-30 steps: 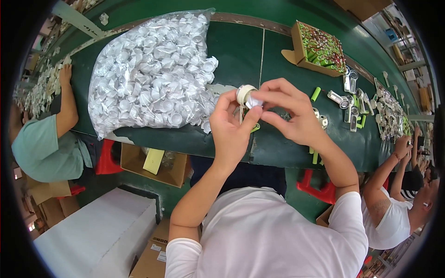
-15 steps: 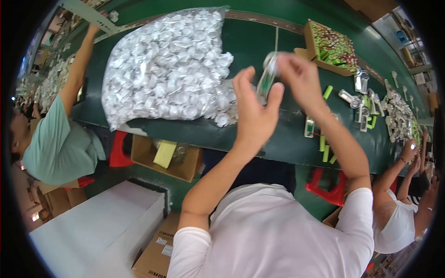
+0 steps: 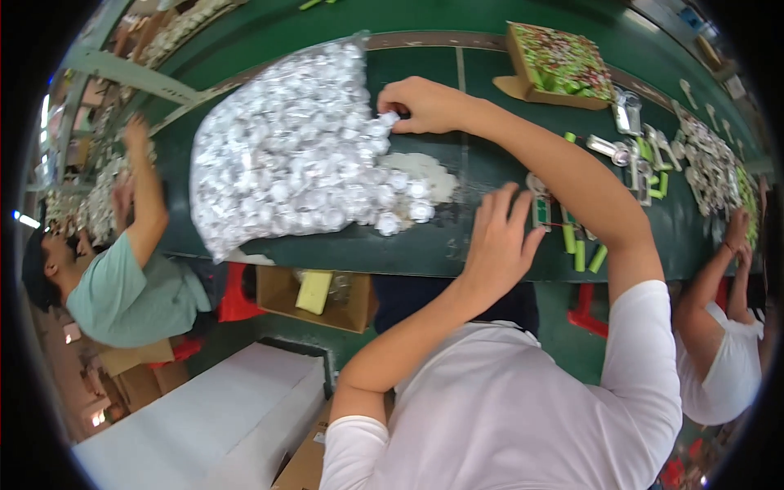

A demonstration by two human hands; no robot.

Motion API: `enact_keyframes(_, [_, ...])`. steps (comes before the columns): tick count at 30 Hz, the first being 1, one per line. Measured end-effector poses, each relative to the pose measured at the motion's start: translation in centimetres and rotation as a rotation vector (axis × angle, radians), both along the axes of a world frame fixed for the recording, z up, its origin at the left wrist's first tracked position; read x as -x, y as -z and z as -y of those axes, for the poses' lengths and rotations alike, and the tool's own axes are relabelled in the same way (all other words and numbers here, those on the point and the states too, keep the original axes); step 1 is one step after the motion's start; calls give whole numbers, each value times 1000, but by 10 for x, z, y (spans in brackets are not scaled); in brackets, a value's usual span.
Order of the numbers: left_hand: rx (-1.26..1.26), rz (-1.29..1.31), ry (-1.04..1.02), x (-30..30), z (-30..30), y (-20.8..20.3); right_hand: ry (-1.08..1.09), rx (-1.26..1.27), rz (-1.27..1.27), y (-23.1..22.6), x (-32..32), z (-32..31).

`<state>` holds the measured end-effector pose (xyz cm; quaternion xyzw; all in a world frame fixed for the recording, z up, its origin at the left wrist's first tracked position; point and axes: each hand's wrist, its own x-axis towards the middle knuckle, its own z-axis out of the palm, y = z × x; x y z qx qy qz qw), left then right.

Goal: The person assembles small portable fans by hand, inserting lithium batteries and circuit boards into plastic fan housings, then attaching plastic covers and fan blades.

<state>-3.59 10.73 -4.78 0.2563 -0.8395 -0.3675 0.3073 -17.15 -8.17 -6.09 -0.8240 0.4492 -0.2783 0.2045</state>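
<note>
A big clear bag of small silvery round pieces (image 3: 286, 155) lies open on the green table (image 3: 441, 245), with some pieces spilled at its mouth. My right hand (image 3: 420, 106) reaches across to the top of that pile, its fingers pinched on one silvery piece. My left hand (image 3: 498, 241) hovers with spread fingers over the table's near edge and holds nothing. Just right of it lies a small part with a green board (image 3: 541, 208), and beside that several short green sticks (image 3: 581, 251).
A cardboard box of green and red parts (image 3: 559, 61) stands at the back right, with shiny metal parts (image 3: 629, 122) beside it. One person in a teal shirt (image 3: 122, 294) works at the left, another in white (image 3: 723, 359) at the right. Under the table are a brown carton (image 3: 314, 294), a red stool (image 3: 237, 298) and a white box (image 3: 212, 416).
Both hands were together in front of me on a small round piece. Now my right hand has gone left to the bag and my left hand has dropped to the table edge, open.
</note>
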Motion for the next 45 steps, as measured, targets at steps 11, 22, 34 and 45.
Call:
enact_keyframes(11, [2,236,-26,46,32,9,407,-74,-69,-66,80,-109])
enact_keyframes(22, [124,291,-232,-13,15,4,514,-305,307,-68,40,-218])
enact_keyframes(34, [-414,-312,-158,-15,42,16,402,-94,502,-61,6,-198])
enact_keyframes(45, [-956,-588,163,-26,52,-26,419,126,541,-48,3,-192])
